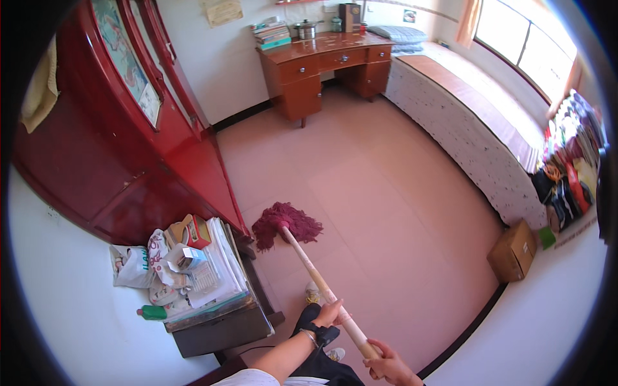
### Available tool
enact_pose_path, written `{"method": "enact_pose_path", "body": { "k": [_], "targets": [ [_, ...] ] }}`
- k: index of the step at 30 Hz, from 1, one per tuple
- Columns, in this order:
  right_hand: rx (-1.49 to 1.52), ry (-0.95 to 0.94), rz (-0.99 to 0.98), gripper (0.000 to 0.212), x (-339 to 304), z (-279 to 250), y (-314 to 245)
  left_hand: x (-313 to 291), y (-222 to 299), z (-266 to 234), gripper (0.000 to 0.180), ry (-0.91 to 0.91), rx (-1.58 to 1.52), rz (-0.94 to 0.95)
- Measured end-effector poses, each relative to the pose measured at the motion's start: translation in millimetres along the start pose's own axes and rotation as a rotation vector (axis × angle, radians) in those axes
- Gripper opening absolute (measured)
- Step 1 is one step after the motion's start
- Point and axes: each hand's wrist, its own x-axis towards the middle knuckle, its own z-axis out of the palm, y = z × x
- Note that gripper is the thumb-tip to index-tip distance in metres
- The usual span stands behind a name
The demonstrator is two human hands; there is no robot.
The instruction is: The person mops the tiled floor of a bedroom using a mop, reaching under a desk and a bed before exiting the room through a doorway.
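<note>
A mop [308, 262] with a long pale wooden handle and a dark maroon string head slants across the lower middle of the view. Its strands lie spread on the pink tiled floor [380, 199], near the foot of the red wardrobe. My left hand [329, 314], with a black band on the wrist, is closed around the handle partway down. Closer to the handle's top end, my right hand [388, 365] grips it too. My shoes [313, 293] show beneath the handle, partly hidden by my arm and dark trousers.
The red wardrobe [84, 148] fills the left side. A low cabinet [222, 331] stacked with papers and bags stands beside it. At the back is a brown desk [293, 83]; along the right runs a bed [450, 109]. A cardboard box [508, 251] sits by the right wall.
</note>
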Motion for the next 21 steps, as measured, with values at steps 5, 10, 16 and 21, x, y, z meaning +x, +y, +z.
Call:
{"method": "enact_pose_path", "body": {
  "k": [5, 10, 16, 21],
  "targets": [
    [0.134, -0.01, 0.058, 0.056, 31, -2, -74, 38, 50, 21, 0.021, 0.112, -0.156, 0.147],
    [0.072, -0.043, 0.077, 0.058, 82, 14, -158, 67, 139, 36, 0.016, 0.155, -0.233, 0.119],
    [-0.103, -0.077, 0.195, 0.064, 178, 69, -241, 135, 235, -12, 0.015, 0.193, -0.289, 0.21],
    [-0.117, -0.282, 0.099, 0.072, 279, 93, -264, 195, 312, -58, 0.015, 0.311, -0.237, 0.283]
  ]
}}
